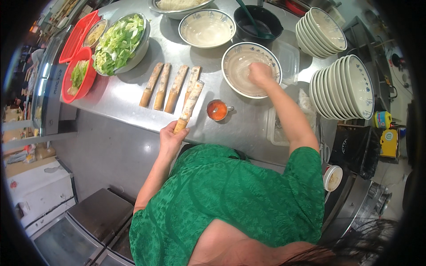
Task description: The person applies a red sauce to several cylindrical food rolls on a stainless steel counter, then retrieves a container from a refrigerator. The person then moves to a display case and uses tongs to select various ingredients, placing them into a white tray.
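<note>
My left hand grips the bare lower end of a half-bamboo stick, whose upper part is coated with a pale, speckled paste. The stick is tilted over the table's front edge and partly overlaps another coated bamboo stick behind it. Three more such sticks lie side by side to the left. Inside a patterned bowl that seems to hold clear liquid is my right hand, its fingers curled downward and mostly hidden. A small metal cup of orange-red minced food sits between my hands.
At the left stand a metal bowl of chopped lettuce and red plastic baskets. Farther back are another patterned bowl and a black pot with a green utensil. Stacked bowls, a plastic container and scissors occupy the right.
</note>
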The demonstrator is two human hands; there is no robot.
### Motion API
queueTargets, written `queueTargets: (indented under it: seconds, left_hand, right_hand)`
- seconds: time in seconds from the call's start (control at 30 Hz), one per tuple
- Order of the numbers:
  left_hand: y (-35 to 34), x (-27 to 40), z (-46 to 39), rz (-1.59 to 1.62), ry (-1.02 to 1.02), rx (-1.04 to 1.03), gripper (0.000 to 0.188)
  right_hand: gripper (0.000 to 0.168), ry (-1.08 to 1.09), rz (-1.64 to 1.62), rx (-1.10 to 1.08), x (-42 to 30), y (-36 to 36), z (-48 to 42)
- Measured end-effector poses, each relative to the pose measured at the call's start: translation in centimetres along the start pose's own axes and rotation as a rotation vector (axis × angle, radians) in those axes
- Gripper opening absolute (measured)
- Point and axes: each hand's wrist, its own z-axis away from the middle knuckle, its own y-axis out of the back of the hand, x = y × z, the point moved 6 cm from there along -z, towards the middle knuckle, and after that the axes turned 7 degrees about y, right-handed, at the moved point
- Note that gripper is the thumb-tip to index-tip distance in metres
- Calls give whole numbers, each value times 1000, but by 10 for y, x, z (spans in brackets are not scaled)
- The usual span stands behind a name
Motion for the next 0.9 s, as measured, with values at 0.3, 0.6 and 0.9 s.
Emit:
queueTargets:
  seconds: [0.3,0.6,0.9]
  left_hand:
    - [15,-15,-3,-10,25,63,22]
    - [32,-31,1,90,5,125,17]
    - [110,-22,-31,-117,-251,557,25]
  right_hand:
    - [21,28,207,48,4,-16,-11]
    - [16,80,142,51,-4,-11,-12]
    - [17,106,213,161,2,-15,-11]
